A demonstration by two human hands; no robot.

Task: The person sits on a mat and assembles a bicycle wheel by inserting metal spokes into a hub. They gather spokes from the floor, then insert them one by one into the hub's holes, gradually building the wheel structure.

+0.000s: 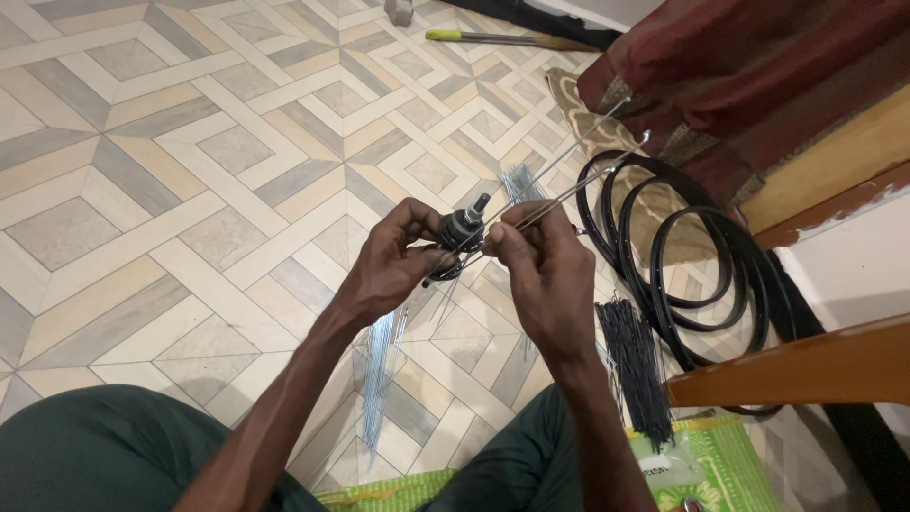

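Our left hand (393, 261) grips the small black metal wheel hub (459, 232) while our right hand (536, 270) pinches thin silver steel spokes (578, 171) threaded into it; tilting further, we judge a spoke could slip out.

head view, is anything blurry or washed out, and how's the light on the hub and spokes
Head view: light is soft and even, with no harsh glare on the tiled floor; the black hub between the left hand and right hand is dark, its detail hard to read; the thin spokes look sharp; the frame edges bend slightly from the wide lens.
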